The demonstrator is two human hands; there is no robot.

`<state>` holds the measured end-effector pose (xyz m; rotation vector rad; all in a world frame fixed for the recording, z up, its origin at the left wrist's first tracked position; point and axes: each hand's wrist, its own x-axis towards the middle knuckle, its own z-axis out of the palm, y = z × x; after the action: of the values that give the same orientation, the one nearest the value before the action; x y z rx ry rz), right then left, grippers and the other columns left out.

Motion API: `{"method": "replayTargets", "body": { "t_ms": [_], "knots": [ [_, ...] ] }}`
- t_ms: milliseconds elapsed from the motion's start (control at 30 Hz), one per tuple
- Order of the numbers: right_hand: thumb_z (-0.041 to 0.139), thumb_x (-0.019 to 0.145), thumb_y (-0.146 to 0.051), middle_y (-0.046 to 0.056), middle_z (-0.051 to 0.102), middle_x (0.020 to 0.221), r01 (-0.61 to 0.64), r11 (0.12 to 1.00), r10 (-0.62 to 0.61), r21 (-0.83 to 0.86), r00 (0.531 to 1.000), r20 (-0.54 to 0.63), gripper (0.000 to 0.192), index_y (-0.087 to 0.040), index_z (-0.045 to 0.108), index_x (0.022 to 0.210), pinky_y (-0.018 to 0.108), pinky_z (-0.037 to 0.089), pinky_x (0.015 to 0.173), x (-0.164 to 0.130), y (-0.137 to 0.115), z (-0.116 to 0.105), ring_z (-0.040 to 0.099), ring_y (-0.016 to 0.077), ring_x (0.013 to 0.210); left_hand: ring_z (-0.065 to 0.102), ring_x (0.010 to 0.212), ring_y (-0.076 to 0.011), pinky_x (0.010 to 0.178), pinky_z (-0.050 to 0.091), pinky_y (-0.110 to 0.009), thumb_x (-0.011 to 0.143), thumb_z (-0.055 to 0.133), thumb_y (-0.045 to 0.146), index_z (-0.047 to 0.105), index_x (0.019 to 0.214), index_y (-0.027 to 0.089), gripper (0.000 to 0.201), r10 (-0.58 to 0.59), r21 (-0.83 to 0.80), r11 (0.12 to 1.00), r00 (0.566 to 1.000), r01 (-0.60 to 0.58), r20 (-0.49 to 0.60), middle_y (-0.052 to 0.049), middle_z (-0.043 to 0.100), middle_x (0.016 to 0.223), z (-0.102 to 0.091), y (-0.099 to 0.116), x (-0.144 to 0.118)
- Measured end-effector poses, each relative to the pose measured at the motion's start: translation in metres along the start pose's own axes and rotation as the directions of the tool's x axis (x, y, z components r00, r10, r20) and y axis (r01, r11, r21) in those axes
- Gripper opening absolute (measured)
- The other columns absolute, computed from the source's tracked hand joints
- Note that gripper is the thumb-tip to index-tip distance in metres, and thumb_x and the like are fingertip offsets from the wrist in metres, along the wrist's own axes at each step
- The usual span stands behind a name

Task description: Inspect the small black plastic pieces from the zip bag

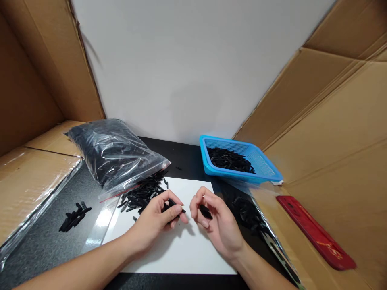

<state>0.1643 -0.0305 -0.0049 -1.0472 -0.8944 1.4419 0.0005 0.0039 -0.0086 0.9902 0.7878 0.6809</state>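
We pinch a small black plastic strip (176,206) in our left hand (157,219), fingers curled shut around it, and another small black piece (205,212) in our half-curled right hand (216,223), both over the white sheet (181,249). We judge it best to grip near the ends and work above the sheet. At ten o'clock lies the clear bag of black strips (111,155), spilling loose black strips (142,193); at one o'clock sits the blue plastic basket (263,163). At three o'clock lies a red flat case (314,231), its marking unreadable.

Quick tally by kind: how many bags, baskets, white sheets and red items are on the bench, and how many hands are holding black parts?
Plastic bags: 2, one full, one flatter at right
Blue basket: 1
White sheet: 1
Red flat item: 1
Hands holding black parts: 2, left hand, right hand
Total: 7
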Motion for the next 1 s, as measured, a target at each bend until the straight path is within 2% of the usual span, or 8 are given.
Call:
{"method": "replayTargets", "body": {
  "t_ms": [100,200,300,400,467,567,767,1000],
  "knots": [
    [0.063,0.083,-0.041,-0.005,0.05,0.061,0.102,0.966,-0.099,-0.236,0.995,0.023,0.022,-0.02,0.056,0.079,0.022,0.026,0.047,-0.0015,0.0018,0.0014,0.033,0.0093,0.049,0.04,0.05,-0.0066,0.048,0.021,-0.02,0.077,0.074,0.045,0.055,0.08,0.017,0.033,0.015,0.004,1.0,1.0,-0.015,-0.012,0.0,0.067,0.062,-0.0007,-0.0004,0.0002],
    [0.072,0.078,-0.027,-0.008,0.039,0.054,0.256,0.81,-0.264,-0.527,0.963,0.061,0.013,-0.02,0.066,0.088,0.022,0.03,0.05,-0.0044,0.0056,0.002,0.037,0.0103,0.05,0.039,0.05,-0.0065,0.049,0.022,-0.02,0.072,0.077,0.048,0.057,0.078,0.016,0.038,0.014,0.006,1.0,0.999,-0.014,-0.029,0.002,0.062,0.056,-0.001,0.0004,-0.0001],
    [0.067,0.083,-0.02,-0.007,0.044,0.055,0.393,0.673,-0.426,-0.626,0.899,0.107,0.009,-0.02,0.074,0.089,0.023,0.03,0.048,-0.0067,0.0077,0.0016,0.037,0.0101,0.048,0.037,0.049,-0.0058,0.048,0.021,-0.02,0.069,0.079,0.05,0.058,0.076,0.015,0.041,-0.001,-0.012,1.0,0.999,0.001,-0.035,0.003,0.059,0.054,-0.0008,0.0017,-0.0007],
    [0.068,0.083,-0.017,-0.005,0.05,0.057,0.491,0.6,-0.554,-0.632,0.825,0.115,0.01,-0.02,0.077,0.085,0.024,0.031,0.048,-0.0063,0.0077,0.0,0.041,0.0102,0.048,0.037,0.049,-0.0053,0.048,0.019,-0.019,0.075,0.074,0.05,0.06,0.08,0.015,0.038,-0.028,-0.079,0.997,0.999,0.027,-0.017,0.002,0.06,0.059,0.0004,0.0038,-0.0019],
    [0.069,0.082,-0.016,-0.005,0.049,0.056,0.485,0.608,-0.574,-0.629,0.815,0.074,0.01,-0.02,0.079,0.084,0.024,0.031,0.047,-0.0047,0.0075,-0.0014,0.041,0.0104,0.048,0.038,0.051,-0.0054,0.048,0.02,-0.019,0.082,0.067,0.049,0.061,0.085,0.016,0.034,-0.032,-0.132,0.991,0.999,0.029,-0.018,0.002,0.06,0.064,0.0014,0.0054,-0.0028],
    [0.068,0.082,-0.016,-0.003,0.05,0.058,0.435,0.645,-0.551,-0.628,0.834,0.012,0.013,-0.022,0.079,0.084,0.024,0.033,0.049,-0.002,0.0075,-0.0032,0.043,0.0115,0.051,0.041,0.055,-0.0063,0.049,0.022,-0.019,0.088,0.061,0.044,0.062,0.091,0.016,0.029,-0.037,-0.167,0.985,0.999,0.03,-0.035,0.001,0.06,0.068,0.0022,0.0071,-0.0038],
    [0.069,0.08,-0.017,-0.003,0.049,0.059,0.391,0.708,-0.506,-0.588,0.862,-0.036,0.013,-0.023,0.079,0.082,0.025,0.033,0.05,0.0005,0.0065,-0.0052,0.042,0.0119,0.053,0.041,0.056,-0.0067,0.053,0.026,-0.018,0.089,0.061,0.041,0.059,0.102,0.018,0.026,-0.066,-0.126,0.99,0.998,0.063,-0.021,0.002,0.061,0.071,0.002,0.0069,-0.0035],
    [0.072,0.079,-0.021,-0.003,0.049,0.058,0.365,0.752,-0.473,-0.548,0.879,-0.063,0.009,-0.023,0.08,0.08,0.025,0.031,0.05,0.0009,0.0061,-0.0064,0.04,0.0117,0.053,0.039,0.053,-0.0072,0.053,0.023,-0.02,0.091,0.054,0.046,0.055,0.083,0.017,0.03,-0.018,-0.025,0.999,0.999,0.019,0.033,0.001,0.061,0.064,0.0023,0.0038,-0.0022]
  ]
}}
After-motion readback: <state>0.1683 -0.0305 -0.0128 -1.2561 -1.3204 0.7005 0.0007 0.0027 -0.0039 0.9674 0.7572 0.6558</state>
